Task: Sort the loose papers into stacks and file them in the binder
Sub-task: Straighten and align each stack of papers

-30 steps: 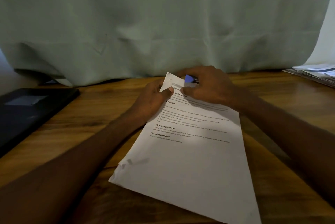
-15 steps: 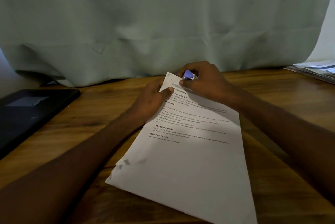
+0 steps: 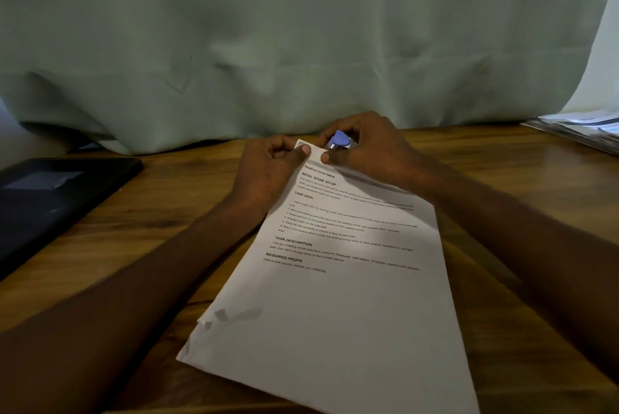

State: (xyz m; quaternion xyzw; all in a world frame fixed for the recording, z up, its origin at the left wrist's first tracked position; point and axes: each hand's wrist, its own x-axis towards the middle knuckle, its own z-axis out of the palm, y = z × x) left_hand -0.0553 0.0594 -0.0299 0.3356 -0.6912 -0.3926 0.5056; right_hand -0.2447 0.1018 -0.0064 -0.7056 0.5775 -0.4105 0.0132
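Left hand (image 3: 268, 172) pinches the far left corner of the papers (image 3: 338, 296), thumb on top, fingers curled under. Right hand (image 3: 371, 149) sits just beside it, thumb pressing the same corner, fingers wrapped round a small blue stapler (image 3: 341, 140) whose nose points at the sheet edge. Hands nearly touch, both clamped at that corner.

Since a second ago both hands have slid a bit further away along the table, and the right has turned so more of the stapler shows above its fingers; the near end of the papers has shifted slightly with them. Likely lining up to staple this set, so sorting of this batch looks done, filing not begun.

The papers lie flat on the wooden table (image 3: 150, 212) between the forearms, near-left corners fanned. Left of the left arm: a dark binder (image 3: 50, 199), closed, well apart. Far right of the right hand: another paper pile (image 3: 582, 129) at the table edge. Curtain (image 3: 301, 28) behind the hands.
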